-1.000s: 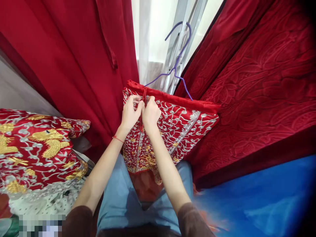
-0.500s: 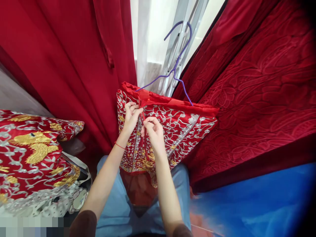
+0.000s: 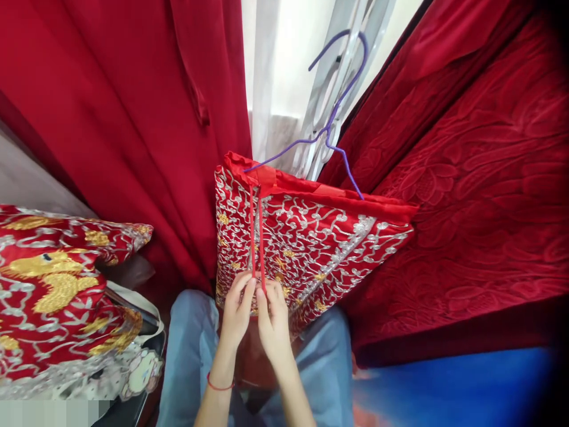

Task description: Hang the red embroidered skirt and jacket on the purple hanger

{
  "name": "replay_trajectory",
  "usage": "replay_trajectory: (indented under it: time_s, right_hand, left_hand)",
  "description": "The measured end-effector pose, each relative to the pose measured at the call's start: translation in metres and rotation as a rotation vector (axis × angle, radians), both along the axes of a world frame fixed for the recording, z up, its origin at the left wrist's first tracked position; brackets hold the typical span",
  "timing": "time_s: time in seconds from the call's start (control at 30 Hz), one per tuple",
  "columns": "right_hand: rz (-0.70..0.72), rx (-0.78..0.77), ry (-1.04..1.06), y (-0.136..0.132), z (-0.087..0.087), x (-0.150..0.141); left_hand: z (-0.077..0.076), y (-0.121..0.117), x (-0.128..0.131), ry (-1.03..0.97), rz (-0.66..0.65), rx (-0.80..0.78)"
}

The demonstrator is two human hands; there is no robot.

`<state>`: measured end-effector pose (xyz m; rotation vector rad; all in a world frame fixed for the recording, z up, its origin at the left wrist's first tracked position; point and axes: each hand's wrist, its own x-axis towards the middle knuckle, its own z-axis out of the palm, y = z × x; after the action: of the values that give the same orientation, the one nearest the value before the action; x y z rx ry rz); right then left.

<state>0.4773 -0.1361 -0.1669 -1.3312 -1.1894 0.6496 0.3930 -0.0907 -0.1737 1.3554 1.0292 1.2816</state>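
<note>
Left hand and right hand pinch red cords on embroidered garment, one each, cord ends seemingly hidden.

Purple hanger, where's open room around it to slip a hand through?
Likeliest gaps: between the bars of the hanger and the red waistband, and inside the curve of the hook. Depth there is unclear. It's crowded lower, where the left hand and right hand pinch red cords before the embroidered cloth.
</note>
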Motion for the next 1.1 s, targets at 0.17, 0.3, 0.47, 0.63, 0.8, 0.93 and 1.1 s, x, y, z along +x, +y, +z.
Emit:
replay_trajectory:
  time_s: [0.17,0.3,0.47,0.63,0.8,0.93,1.1]
  right_hand:
    - [0.059,-0.017,-0.08,0.012,0.005,-0.005]
    - [0.069,0.002,-0.131,0.02,0.009,-0.007]
    - [0.196,-0.006,-0.088,0.016,0.011,0.005]
    - [0.34,0.033,0.009,0.011,0.015,0.016]
    - [0.284,0.073,0.037,0.014,0.009,0.011]
    - [0.18,0.092,-0.177,0.014,0.009,0.005]
    - [0.075,0.143,-0.461,0.02,0.014,0.001]
  left_hand:
    - [-0.006,0.012,-0.004,-0.037,-0.028,-0.038]
    - [0.003,0.021,-0.009,-0.089,-0.065,-0.091]
    - [0.013,0.026,-0.017,-0.046,-0.161,-0.008]
    - [0.019,0.028,-0.016,-0.023,-0.243,0.012]
    - [0.028,0.024,-0.01,-0.071,-0.259,-0.099]
    - [0.037,0.025,-0.009,-0.171,-0.171,-0.139]
    - [0.043,0.039,-0.014,-0.115,-0.052,-0.015]
